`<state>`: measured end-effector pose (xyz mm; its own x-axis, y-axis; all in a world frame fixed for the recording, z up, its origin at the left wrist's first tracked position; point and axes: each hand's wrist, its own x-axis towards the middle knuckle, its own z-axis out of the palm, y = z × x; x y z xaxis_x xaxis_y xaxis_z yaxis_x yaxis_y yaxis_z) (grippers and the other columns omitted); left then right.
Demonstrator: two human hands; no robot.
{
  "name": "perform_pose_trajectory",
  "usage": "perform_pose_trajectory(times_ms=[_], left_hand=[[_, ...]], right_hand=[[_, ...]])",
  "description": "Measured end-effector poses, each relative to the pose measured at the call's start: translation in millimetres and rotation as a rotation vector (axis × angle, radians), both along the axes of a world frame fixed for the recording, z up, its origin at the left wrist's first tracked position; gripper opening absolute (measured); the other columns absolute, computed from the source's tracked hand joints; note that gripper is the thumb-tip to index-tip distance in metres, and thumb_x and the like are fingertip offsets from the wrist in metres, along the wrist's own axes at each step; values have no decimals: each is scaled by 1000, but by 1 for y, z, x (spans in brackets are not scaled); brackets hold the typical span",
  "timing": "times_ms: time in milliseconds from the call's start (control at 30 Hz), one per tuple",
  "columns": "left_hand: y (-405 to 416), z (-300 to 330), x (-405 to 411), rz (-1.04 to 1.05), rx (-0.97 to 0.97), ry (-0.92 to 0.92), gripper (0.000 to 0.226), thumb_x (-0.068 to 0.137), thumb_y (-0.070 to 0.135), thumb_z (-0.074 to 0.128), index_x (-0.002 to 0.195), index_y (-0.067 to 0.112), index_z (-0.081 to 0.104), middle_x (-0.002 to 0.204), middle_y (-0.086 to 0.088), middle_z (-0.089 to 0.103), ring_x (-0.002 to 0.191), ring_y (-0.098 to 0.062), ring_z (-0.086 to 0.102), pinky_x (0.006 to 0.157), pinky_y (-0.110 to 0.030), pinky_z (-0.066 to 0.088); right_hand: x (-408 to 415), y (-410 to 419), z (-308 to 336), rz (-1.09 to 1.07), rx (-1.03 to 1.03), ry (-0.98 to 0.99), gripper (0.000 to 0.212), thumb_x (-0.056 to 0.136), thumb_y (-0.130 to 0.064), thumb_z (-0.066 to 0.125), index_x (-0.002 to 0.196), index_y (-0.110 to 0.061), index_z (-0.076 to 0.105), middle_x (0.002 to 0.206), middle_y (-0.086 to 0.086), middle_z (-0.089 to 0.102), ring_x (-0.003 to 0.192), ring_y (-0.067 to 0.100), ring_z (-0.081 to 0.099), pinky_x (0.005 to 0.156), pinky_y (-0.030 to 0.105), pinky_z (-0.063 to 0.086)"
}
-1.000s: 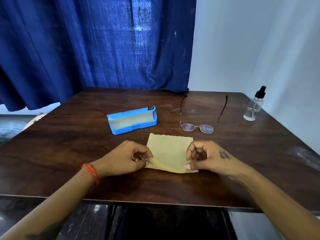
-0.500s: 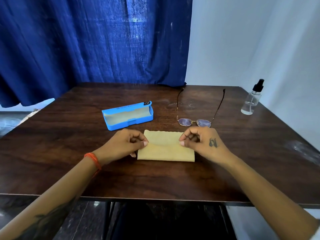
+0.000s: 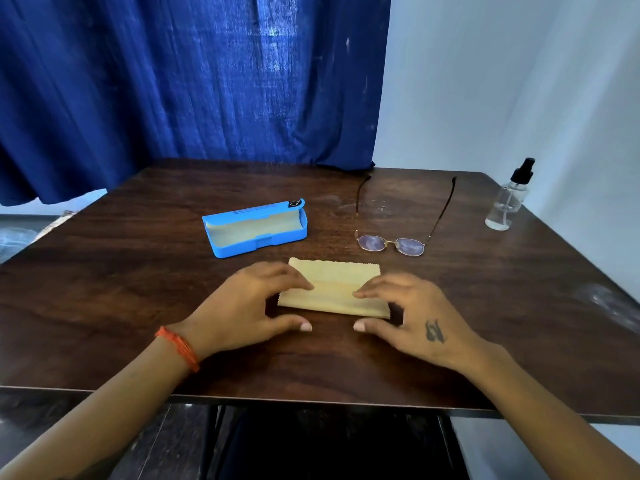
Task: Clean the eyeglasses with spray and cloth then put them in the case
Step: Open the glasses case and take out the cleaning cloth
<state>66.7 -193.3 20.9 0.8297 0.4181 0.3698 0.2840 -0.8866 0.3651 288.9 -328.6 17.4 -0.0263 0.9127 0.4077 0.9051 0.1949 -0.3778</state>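
A yellow cloth [image 3: 334,287] lies folded on the dark wooden tabletop [image 3: 138,289], near the front edge and about midway across. Its far edge is pinked, and a fold line runs across its middle.

The left hand [image 3: 249,306] is at the cloth's left end with fingers stretched out and relaxed; the fingertips rest on the cloth's left part, and the thumb reaches along the tabletop in front of the cloth, apart from its near edge. The right hand [image 3: 412,313] mirrors it at the right end: straight fingers lie on the cloth's right part, and the thumb points inward in front of the near edge. Neither hand grasps anything; both lie loose and flat. The thumbs point toward each other with a gap between them. The left wrist carries an orange thread band [image 3: 178,348], and the back of the right hand bears a small dark tattoo.

The eyeglasses [image 3: 391,244] lie beyond the cloth to the right, lenses toward the person, temples unfolded and pointing away. A blue case [image 3: 256,230] stands open beyond the cloth to the left, its pale lining showing. A clear spray bottle [image 3: 507,202] with a black pump stands upright near the tabletop's far right corner, well apart from the glasses. A blue curtain [image 3: 173,81] hangs behind the tabletop.
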Motion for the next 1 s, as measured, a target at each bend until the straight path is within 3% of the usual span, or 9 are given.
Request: perform_pose_trajectory(times_ms=[133,233,367,467,633,767,900,1000], left_hand=[[-4,-5,0,17,31,-11,24,79,32,68,101,23,71,102,7,69,97,-7,61,87,-28,49],[-4,-4,1,47,23,-47,15,80,20,69,94,20,73,91,7,72,85,-5,63,74,-19,49],[-1,1,3,133,-193,-105,11,78,17,71,89,19,74,78,9,71,66,1,62,62,-7,43],[8,4,8,183,-408,-109,8,78,16,70,85,19,73,73,0,71,52,-1,60,54,-9,46],[21,1,19,260,-497,-107,8,80,17,69,87,16,72,73,0,68,53,2,57,50,-10,47],[26,-3,25,296,-471,-127,6,79,17,70,85,18,72,70,5,65,53,6,55,50,-7,44],[27,-5,25,361,-189,-91,16,78,18,70,93,21,70,85,7,64,66,0,55,62,-3,38],[21,-5,21,245,-80,-156,24,77,21,72,101,23,68,99,10,60,84,-3,57,71,-9,41]], right_hand=[[2,0,-6,10,-22,-66,19,80,-26,70,97,-16,72,99,-4,72,95,13,63,87,32,50],[5,3,-4,11,-8,-96,7,80,-17,69,87,-17,73,88,-5,73,84,12,65,77,31,52],[10,11,5,-14,-45,72,7,81,-18,69,86,-21,73,82,-11,72,74,0,63,69,20,48],[15,25,9,-50,-70,162,9,82,-18,68,88,-21,73,81,-10,70,73,-1,60,70,18,44],[21,46,9,-125,-135,187,13,83,-16,67,94,-18,73,79,-10,64,71,-3,55,65,7,38],[23,52,6,-152,-132,176,12,82,-17,68,93,-17,73,83,-4,68,73,1,58,71,16,44],[21,47,2,-219,-60,95,15,79,-21,71,94,-20,72,91,-2,70,78,9,61,74,30,51],[20,38,-3,-178,50,-14,19,77,-24,72,95,-21,72,103,-4,68,96,13,58,79,33,49]])
